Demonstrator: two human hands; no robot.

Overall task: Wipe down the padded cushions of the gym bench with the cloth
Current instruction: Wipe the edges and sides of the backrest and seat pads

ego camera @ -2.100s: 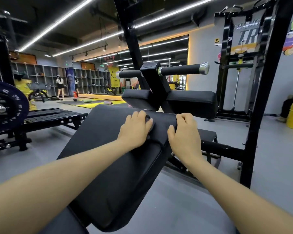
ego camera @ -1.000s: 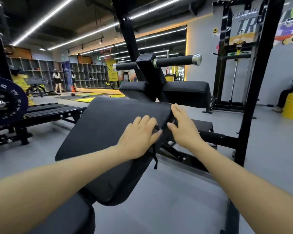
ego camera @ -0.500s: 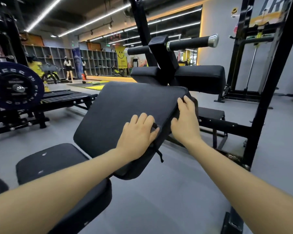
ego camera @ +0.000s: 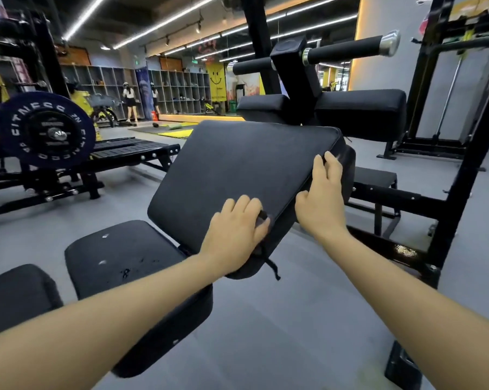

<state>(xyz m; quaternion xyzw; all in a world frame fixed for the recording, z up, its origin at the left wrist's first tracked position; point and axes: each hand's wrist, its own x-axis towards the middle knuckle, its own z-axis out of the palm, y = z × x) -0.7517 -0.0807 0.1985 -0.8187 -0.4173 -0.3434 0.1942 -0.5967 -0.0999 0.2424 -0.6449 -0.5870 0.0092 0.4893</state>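
The bench's black padded backrest point(ego camera: 237, 167) slopes up away from me. My left hand point(ego camera: 235, 237) presses a black cloth point(ego camera: 263, 220) flat on the backrest's lower right corner; most of the cloth is hidden under my palm, and a thin strand of it dangles off the edge. My right hand point(ego camera: 322, 198) grips the right side edge of the backrest, fingers curled over the top. Below the backrest lies the black seat cushion point(ego camera: 130, 266), with small scuffs on it. A third pad point(ego camera: 15, 291) shows at the lower left.
Black knee pads point(ego camera: 361, 111) and roller handles point(ego camera: 347, 50) stand behind the backrest on a black post. A black rack upright point(ego camera: 468, 170) rises on the right. A weight plate point(ego camera: 44, 129) on a low machine sits at the left. Grey floor surrounds the bench.
My left hand has slid the cloth down the backrest's right side from near the top to the lower corner. My right hand has stayed on the right edge. My view has pulled back and lowered.
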